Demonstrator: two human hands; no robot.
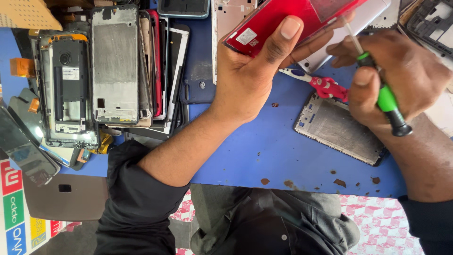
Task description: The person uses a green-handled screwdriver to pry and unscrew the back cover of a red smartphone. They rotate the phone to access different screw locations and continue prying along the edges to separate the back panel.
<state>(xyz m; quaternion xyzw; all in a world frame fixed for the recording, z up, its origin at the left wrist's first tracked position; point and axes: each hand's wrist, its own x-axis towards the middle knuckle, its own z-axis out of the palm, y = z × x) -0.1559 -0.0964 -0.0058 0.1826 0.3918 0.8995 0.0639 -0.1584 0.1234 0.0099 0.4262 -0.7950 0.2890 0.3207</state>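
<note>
red phone (pixel 288 16) | green-black screwdriver (pixel 384 97) | blue table (pixel 264 151) | pink-white checkered floor (pixel 382 219)

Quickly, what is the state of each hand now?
Left hand: closed, holding red phone.
Right hand: closed, holding green screwdriver.

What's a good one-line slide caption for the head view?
Left hand grips a red phone shell while the right hand works a green-handled screwdriver on it above a blue table.
</note>
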